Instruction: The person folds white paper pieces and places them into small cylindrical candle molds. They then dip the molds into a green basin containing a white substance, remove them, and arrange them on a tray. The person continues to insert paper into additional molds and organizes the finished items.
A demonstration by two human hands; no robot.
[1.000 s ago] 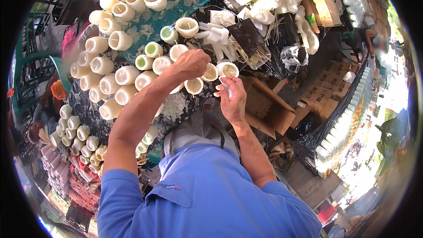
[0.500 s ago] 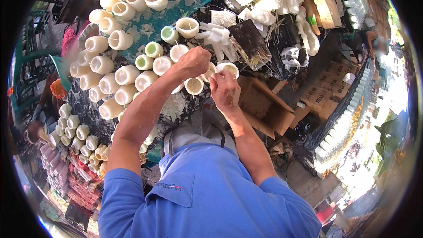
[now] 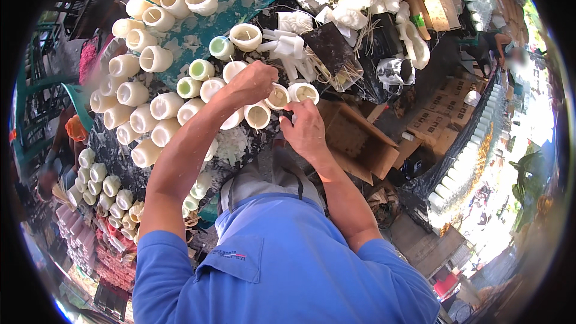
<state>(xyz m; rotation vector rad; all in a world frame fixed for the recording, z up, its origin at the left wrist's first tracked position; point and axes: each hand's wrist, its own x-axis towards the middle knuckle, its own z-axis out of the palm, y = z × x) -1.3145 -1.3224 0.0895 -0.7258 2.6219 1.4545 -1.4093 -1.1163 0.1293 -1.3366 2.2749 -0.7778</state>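
Hollow, cream-coloured wax cups with wicks stand in rows on the table before me. My left hand (image 3: 257,80) is closed in a fist above the nearer cups; anything inside it is hidden. Under and beside it stand a wax cup (image 3: 277,97) and another wax cup (image 3: 257,115). At the row's right end a wax cup (image 3: 303,92) shows its open mouth and wick. Just below its near side is my right hand (image 3: 305,131), fingers bent and thumb close to them. Whether it grips something small I cannot make out.
A teal board (image 3: 240,3) bears more cups. White wax pieces (image 3: 284,45) and a dark block (image 3: 332,49) lie beyond my hands. An open cardboard box (image 3: 359,141) is at the right. Smaller candles (image 3: 96,172) stand left; another person (image 3: 495,41) is far right.
My right hand has drawn back slightly from the end cup, and more of its inside shows. My left hand stays closed above the cups. The table has shifted a little left in view.
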